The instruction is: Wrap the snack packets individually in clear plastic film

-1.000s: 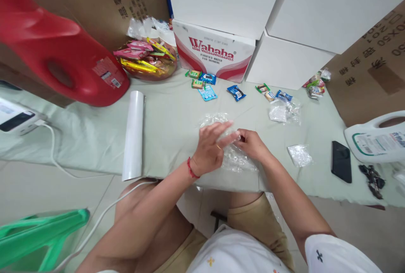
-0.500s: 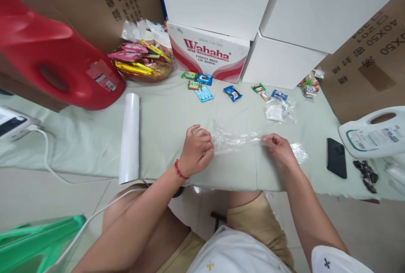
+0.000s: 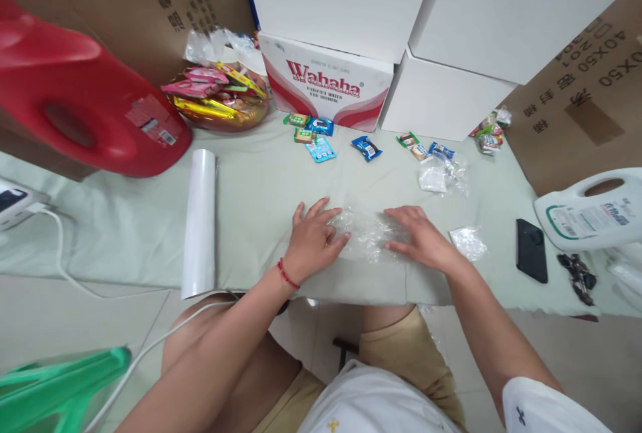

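A crinkled sheet of clear plastic film [image 3: 368, 235] lies on the cloth-covered table between my hands. My left hand [image 3: 315, 235], with a red bracelet at the wrist, has its fingers spread at the film's left edge. At the right edge, my right hand [image 3: 416, 235] is also open, thumb and fingers apart and touching the film. A folded piece of clear plastic [image 3: 468, 243] rests just right of that hand. Farther back are a small blue snack packet [image 3: 367, 148], a light-blue packet [image 3: 321, 150] and a crumpled clear wrapper [image 3: 435, 177].
A white roll [image 3: 199, 224] stands lengthwise on the left, beside a big red jug [image 3: 100, 98]. Behind it sits a snack bowl [image 3: 225, 122]. A Wahaha carton [image 3: 326, 85] lines the back. To the right lie a black phone [image 3: 531, 250] and a white jug [image 3: 592, 212].
My right hand has let go of the film's pinched end, opened and moved left. The film, stretched out before, is now bunched shorter and wider. My left hand's fingers have spread.
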A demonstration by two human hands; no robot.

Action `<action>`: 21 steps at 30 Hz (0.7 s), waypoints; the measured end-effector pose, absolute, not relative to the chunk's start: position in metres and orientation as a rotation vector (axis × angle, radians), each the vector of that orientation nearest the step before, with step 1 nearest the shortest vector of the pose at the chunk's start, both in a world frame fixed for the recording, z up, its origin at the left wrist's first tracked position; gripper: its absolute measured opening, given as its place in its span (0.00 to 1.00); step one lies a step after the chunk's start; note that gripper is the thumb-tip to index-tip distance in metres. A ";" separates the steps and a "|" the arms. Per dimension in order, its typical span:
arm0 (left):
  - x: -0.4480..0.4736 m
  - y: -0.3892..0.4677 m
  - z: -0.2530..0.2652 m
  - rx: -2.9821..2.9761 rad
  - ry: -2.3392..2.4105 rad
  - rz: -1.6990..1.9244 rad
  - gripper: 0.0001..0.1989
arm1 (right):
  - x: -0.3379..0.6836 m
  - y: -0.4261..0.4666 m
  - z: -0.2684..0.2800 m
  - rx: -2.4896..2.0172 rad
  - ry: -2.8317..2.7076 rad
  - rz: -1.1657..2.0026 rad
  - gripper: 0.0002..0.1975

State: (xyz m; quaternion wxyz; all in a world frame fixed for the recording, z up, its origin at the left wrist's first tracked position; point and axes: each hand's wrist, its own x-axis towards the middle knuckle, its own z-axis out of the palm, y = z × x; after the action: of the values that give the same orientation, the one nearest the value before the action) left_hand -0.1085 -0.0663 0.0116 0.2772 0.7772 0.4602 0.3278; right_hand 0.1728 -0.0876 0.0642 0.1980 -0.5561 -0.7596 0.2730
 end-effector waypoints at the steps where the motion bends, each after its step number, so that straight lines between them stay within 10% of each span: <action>1: -0.108 -0.066 0.011 2.067 1.243 0.906 0.26 | 0.164 -0.079 0.061 -1.545 -2.085 0.832 0.18; 9: -0.122 -0.061 0.000 2.023 1.314 0.937 0.25 | 0.185 -0.043 0.030 -1.696 -1.090 1.130 0.16; 14: -0.120 -0.053 -0.015 1.880 1.465 1.051 0.24 | 0.209 -0.039 0.013 -1.864 -1.192 1.030 0.16; 19: -0.116 -0.044 -0.012 1.818 1.621 1.161 0.02 | 0.205 -0.037 0.015 -1.810 -1.257 0.996 0.17; 21: -0.115 -0.039 -0.004 1.764 1.637 1.280 0.11 | 0.201 -0.039 0.020 -1.800 -1.263 1.042 0.18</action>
State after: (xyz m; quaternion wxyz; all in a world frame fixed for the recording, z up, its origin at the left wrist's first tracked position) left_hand -0.1149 -0.0386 -0.0035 0.2063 0.6334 0.5875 0.4595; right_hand 0.2012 -0.0392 0.0196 0.3467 -0.6938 -0.4869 0.4017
